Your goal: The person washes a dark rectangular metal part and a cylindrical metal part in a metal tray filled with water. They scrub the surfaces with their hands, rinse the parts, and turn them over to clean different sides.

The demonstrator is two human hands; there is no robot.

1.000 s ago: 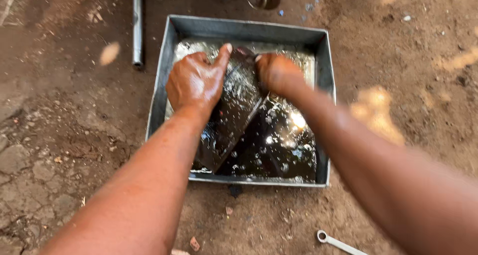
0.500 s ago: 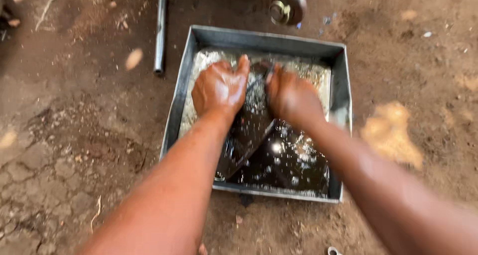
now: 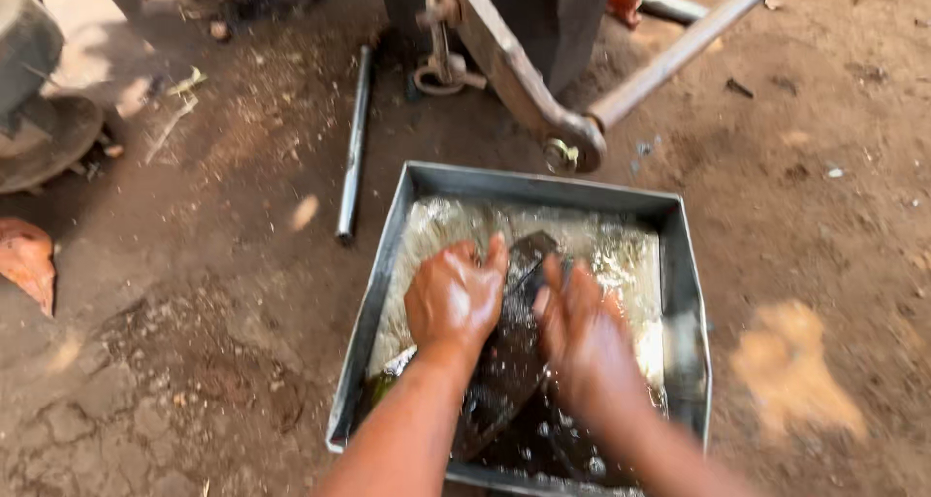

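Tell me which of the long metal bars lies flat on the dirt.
The slim grey rod left of the metal tray lies flat on the ground. The rusty bar at top right is raised, slanting up from a bolted joint.

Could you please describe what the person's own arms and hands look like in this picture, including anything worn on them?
Both forearms are bare, with no sleeves in view. The left hand and right hand wear no gloves, and no rings, watch or bracelet can be seen. Both hands look wet and glossy, with shiny droplets at the wrists. The right hand is somewhat blurred, so fine details on it cannot be told.
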